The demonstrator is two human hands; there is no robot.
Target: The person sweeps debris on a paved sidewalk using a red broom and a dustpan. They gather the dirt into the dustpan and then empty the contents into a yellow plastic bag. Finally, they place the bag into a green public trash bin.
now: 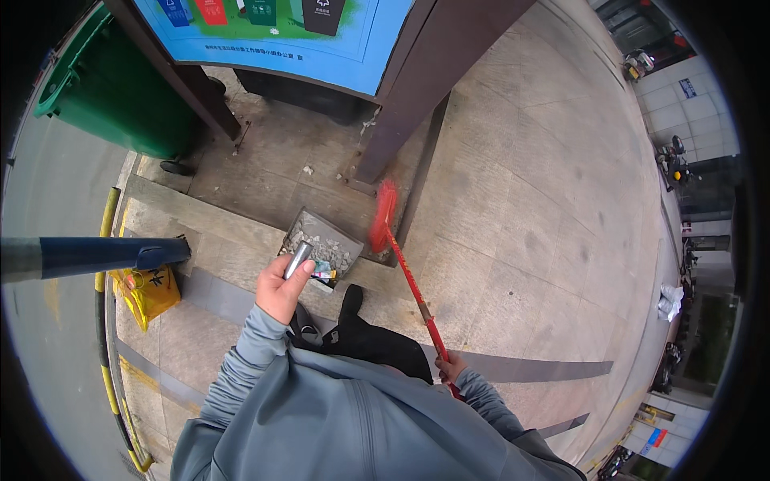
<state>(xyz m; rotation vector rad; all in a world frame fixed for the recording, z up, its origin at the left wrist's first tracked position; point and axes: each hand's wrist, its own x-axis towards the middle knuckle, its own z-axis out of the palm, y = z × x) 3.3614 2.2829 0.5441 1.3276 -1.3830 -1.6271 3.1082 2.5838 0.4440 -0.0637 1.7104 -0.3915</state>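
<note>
My left hand (279,290) is closed round the silver tube handle (298,260) of a dustpan, its end pointing up past my thumb. Below it the grey dustpan (319,221) rests on the ground by my feet, holding pale rubble (327,252) and some colourful wrappers (323,272). At my right side, my right hand (451,367) grips the red shaft of a broom (414,287). The broom's red bristles (383,215) touch the paving just right of the dustpan, near the foot of a brown post.
A brown post (401,120) and a blue sign board (265,40) stand ahead. To the left are a green wheeled bin (120,96), a blue post (96,255), a yellow bag (148,293) and a black-and-yellow rail (104,321). Small debris (308,170) lies beneath the board.
</note>
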